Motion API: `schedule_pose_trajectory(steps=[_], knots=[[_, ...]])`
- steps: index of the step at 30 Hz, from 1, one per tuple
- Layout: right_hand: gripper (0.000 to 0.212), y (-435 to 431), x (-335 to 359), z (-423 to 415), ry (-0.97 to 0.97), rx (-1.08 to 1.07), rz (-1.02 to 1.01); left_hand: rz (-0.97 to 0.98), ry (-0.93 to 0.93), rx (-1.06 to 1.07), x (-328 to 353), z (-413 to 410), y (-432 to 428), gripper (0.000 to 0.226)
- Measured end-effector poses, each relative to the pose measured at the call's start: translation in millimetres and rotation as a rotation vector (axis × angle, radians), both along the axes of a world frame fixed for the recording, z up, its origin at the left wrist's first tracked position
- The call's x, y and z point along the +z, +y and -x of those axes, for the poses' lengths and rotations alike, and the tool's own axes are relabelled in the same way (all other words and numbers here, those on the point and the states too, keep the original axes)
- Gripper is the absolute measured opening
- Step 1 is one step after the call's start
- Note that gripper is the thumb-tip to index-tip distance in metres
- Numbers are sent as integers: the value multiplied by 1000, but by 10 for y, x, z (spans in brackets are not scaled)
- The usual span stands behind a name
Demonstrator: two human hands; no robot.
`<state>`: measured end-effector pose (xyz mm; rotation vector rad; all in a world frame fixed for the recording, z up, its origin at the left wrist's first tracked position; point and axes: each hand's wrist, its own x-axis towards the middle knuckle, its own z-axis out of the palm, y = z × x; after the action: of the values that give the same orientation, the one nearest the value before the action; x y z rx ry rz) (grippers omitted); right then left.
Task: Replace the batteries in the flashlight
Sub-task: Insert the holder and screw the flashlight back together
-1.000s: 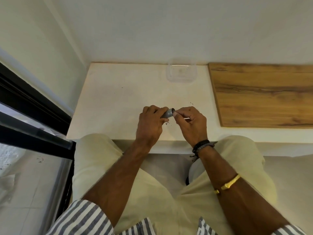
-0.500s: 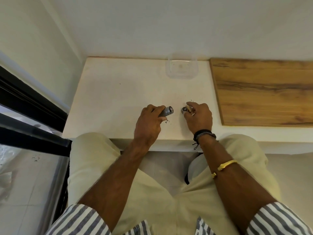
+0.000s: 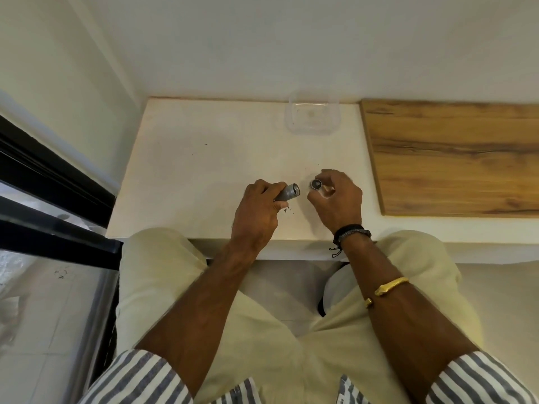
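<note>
**Two pieces now: flashlight body and its cap apart**

Two parts make up the small silver metal flashlight [image 3: 287, 193]. The barrel lies wrapped in the left hand [image 3: 256, 214], fingers clenched round it, its open end poking out toward the right just above the white tabletop [image 3: 204, 158]. The round grey end cap [image 3: 315, 184] sits pinched in the fingertips of the right hand [image 3: 335, 199], near the barrel's mouth but not touching it.

I'd judge the barrel light, rigid and rather slick, being smooth metal; a full wrap round its middle suits it, mouth tilted up so nothing slides out. The cap is tiny and would roll away easily if dropped, so holding its rim looks wise. Whether batteries remain inside, I cannot tell.

Some dark specks [image 3: 287, 210] lie under the barrel. A clear plastic container [image 3: 313, 116] stands at the far edge, well apart, and a brown wooden board [image 3: 455, 158] lies to the right.
</note>
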<state>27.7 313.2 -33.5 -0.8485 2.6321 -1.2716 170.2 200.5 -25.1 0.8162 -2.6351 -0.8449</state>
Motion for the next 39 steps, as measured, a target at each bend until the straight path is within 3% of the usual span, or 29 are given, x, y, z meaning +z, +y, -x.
schedule_pose_trajectory(steps=[5,14,28,39], knots=[[28,117,219,-154,-135,52,188,5,40,-1,5,-21,41,38],[37,253,429,-327,13,316,120,79,51,-27,63,-108,97,39],[30,303,474,-329,67,351,112,126,53,-55,81,-146,88,39],[27,269,460,-356,-29,291,40,196,72,-108,115,-190,44,39]])
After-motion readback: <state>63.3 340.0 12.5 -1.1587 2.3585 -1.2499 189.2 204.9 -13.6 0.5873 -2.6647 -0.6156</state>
